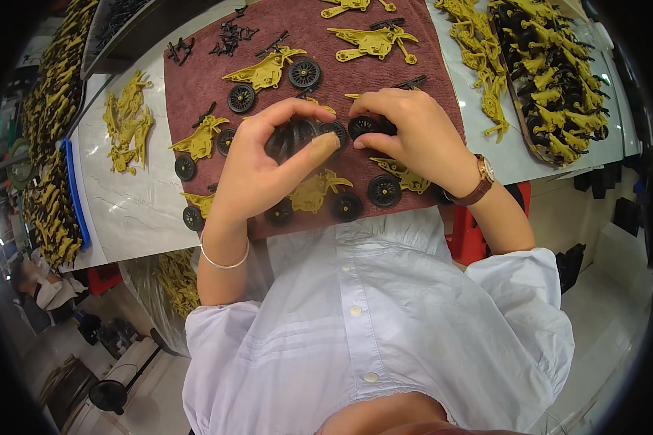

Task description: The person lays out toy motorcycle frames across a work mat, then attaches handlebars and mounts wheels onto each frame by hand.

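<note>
My left hand [268, 156] curls over a red-brown cloth [189, 80], fingers bent round dark, blurred black wheels [292, 139]; a tan covering wraps its thumb tip. Another black wheel [333, 131] shows between that thumb and forefinger. Facing it, my right hand [406, 127] pinches a black spoked toy wheel [363, 127] between thumb and forefinger. Beneath the hands lies a toy motorcycle, mostly hidden. Around them are yellow toy motorcycle bodies, one with two black wheels [261, 71] behind my left hand, another [315, 192] in front of it.
Small black parts [232, 36] lie heaped at the cloth's far left. Loose yellow bodies [128, 123] rest on the left tabletop, with more [479, 58] at right. A tray [551, 80] of assembled toys stands far right. A red stool [468, 232] is below the table edge.
</note>
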`<action>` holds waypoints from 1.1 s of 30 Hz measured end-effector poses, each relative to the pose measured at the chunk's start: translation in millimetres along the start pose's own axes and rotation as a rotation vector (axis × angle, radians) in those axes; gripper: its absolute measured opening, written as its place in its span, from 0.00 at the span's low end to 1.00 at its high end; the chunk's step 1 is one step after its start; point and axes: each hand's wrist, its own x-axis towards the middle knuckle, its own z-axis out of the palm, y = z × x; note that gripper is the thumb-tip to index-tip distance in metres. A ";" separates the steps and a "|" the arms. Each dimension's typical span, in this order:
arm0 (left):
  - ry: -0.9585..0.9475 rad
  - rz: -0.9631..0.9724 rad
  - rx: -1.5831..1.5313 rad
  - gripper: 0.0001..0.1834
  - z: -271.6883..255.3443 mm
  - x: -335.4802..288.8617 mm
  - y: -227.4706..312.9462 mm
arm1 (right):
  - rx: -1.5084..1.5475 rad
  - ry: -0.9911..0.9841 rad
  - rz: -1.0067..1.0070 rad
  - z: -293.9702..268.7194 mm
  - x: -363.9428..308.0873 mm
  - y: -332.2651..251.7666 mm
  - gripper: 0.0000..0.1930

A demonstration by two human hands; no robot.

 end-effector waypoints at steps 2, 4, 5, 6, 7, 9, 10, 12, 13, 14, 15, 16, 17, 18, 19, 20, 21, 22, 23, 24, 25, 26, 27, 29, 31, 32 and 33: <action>-0.005 0.005 0.000 0.13 0.7 -0.4 -4.2 | -0.044 0.030 0.024 -2.8 -1.8 -3.5 0.18; 0.027 0.000 0.066 0.13 1.9 0.3 -6.3 | -0.088 0.061 0.049 -6.3 -4.1 -5.8 0.18; 0.027 0.001 0.065 0.13 2.9 0.2 -6.8 | -0.052 0.116 0.044 -8.3 -5.6 -5.3 0.17; 0.032 0.011 0.107 0.13 4.4 0.1 -7.1 | -0.016 0.170 0.039 -11.0 -7.5 -4.9 0.16; 0.040 0.020 0.150 0.12 5.5 -0.4 -7.8 | -0.016 0.169 0.037 -15.5 -8.4 -5.6 0.16; 0.032 0.125 0.273 0.13 6.4 1.7 -11.3 | 0.097 0.259 0.108 -26.1 -11.1 -5.5 0.14; 0.016 0.234 0.394 0.14 7.6 3.4 -12.6 | 0.056 0.293 0.080 -30.3 -14.6 0.8 0.12; 0.009 0.235 0.420 0.16 12.2 3.8 -13.3 | 0.424 0.274 0.177 -39.0 -24.7 7.6 0.11; 0.000 0.236 0.445 0.17 15.1 4.8 -13.2 | 0.642 0.265 0.223 -42.9 -30.6 12.3 0.10; -0.002 0.238 0.441 0.17 16.8 6.7 -11.6 | 0.640 0.265 0.225 -46.9 -34.5 15.6 0.10; 0.019 0.237 0.418 0.16 17.8 9.1 -8.7 | 0.655 0.260 0.223 -50.8 -37.7 18.4 0.11; 0.042 0.235 0.397 0.16 18.4 10.6 -6.6 | 0.674 0.253 0.218 -54.5 -40.8 21.6 0.11; 0.043 0.235 0.398 0.16 18.6 11.8 -7.2 | 0.675 0.252 0.217 -58.2 -44.0 28.1 0.11; 0.051 0.217 0.339 0.16 18.4 13.1 -8.5 | 0.627 0.185 0.187 -61.3 -46.5 36.5 0.11; 0.058 0.200 0.279 0.16 17.8 14.7 -9.5 | 0.578 0.119 0.158 -63.2 -47.7 41.2 0.11; 0.035 0.210 0.317 0.15 16.2 15.6 -8.6 | 0.577 0.119 0.157 -64.3 -47.9 41.8 0.11; 0.036 0.211 0.318 0.15 16.5 16.3 -7.3 | 0.489 0.098 0.181 -65.5 -48.1 42.2 0.10; 0.033 0.199 0.333 0.15 16.8 16.5 -6.3 | 0.402 0.076 0.202 -65.9 -48.2 42.7 0.09; 0.031 0.188 0.349 0.15 17.1 16.8 -5.7 | 0.403 0.076 0.200 -64.0 -47.0 41.2 0.09; 0.032 0.188 0.351 0.15 18.2 17.3 -6.1 | 0.431 0.091 0.205 -59.9 -44.8 38.1 0.08; 0.045 0.207 0.331 0.14 19.7 17.5 -7.0 | 0.460 0.106 0.210 -57.0 -43.3 36.2 0.08; 0.059 0.226 0.311 0.14 20.6 17.9 -7.3 | 0.461 0.106 0.208 -56.0 -42.6 36.9 0.08; 0.058 0.227 0.312 0.14 20.3 18.0 -6.9 | 0.424 0.073 0.216 -55.1 -41.7 38.2 0.09; 0.062 0.173 0.262 0.12 18.7 17.2 -6.3 | 0.389 0.041 0.222 -53.8 -40.9 39.0 0.10; 0.062 0.123 0.185 0.11 16.1 18.3 -3.2 | 0.330 0.010 0.291 -53.0 -40.5 39.2 0.11; 0.061 0.073 0.106 0.11 14.7 18.9 -1.7 | 0.331 0.010 0.290 -51.9 -40.6 39.9 0.11; 0.061 0.073 0.107 0.11 13.4 21.0 -1.5 | 0.267 0.073 0.245 -50.3 -41.1 40.9 0.12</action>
